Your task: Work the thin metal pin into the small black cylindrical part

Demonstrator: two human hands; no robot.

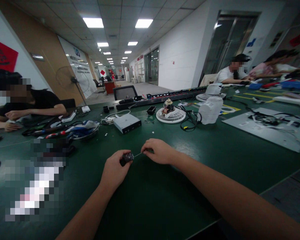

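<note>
Disc drive [127, 122], white grille [162, 116] bearing a motor [168, 106], white plastic housing [210, 111], standing fan [74, 80]

White wall [178, 56], ceiling lights [144, 23], grey floor [146, 86]

The cylinder [128, 158] is blackish, the thin rod [138, 155] pale grey, the tabletop [150, 200] dark green.

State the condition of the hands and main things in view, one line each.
Left hand: closed on the dark cylinder
Dark cylinder: gripped
Right hand: pinched on the thin rod
Thin rod: straight, between the hands
Silver box: lying flat
White grille: flat, motor parts exposed on top
Black cable: loosely looped
Ceiling lights: lit
</note>
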